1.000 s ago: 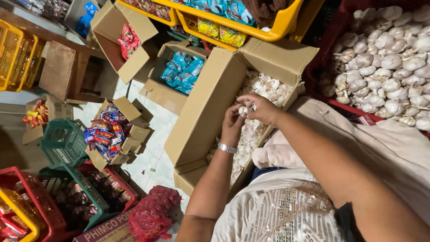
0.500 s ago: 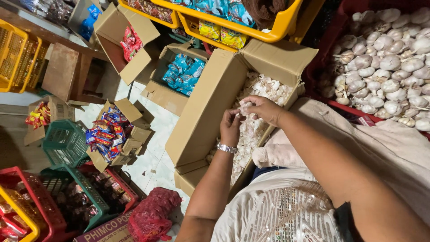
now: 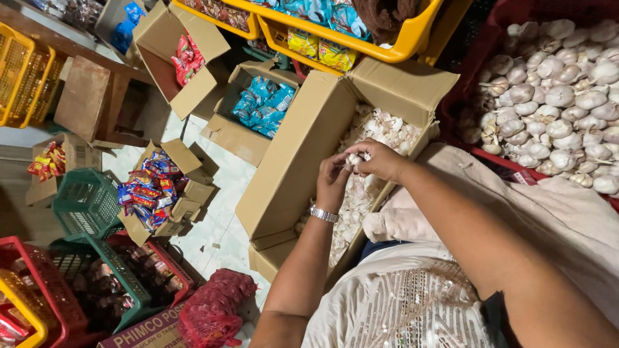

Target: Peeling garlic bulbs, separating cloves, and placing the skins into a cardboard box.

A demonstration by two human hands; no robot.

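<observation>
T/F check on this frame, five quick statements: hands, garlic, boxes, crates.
1. Both hands meet over the open cardboard box. True: the left hand and right hand pinch a garlic piece together.
2. The box under the hands holds blue packets. False: it holds pale garlic skins.
3. The left wrist wears a watch. True.
4. The whole garlic bulbs lie in a yellow crate. False: they lie in a red crate.
5. A green basket stands on the floor at left. True.
</observation>
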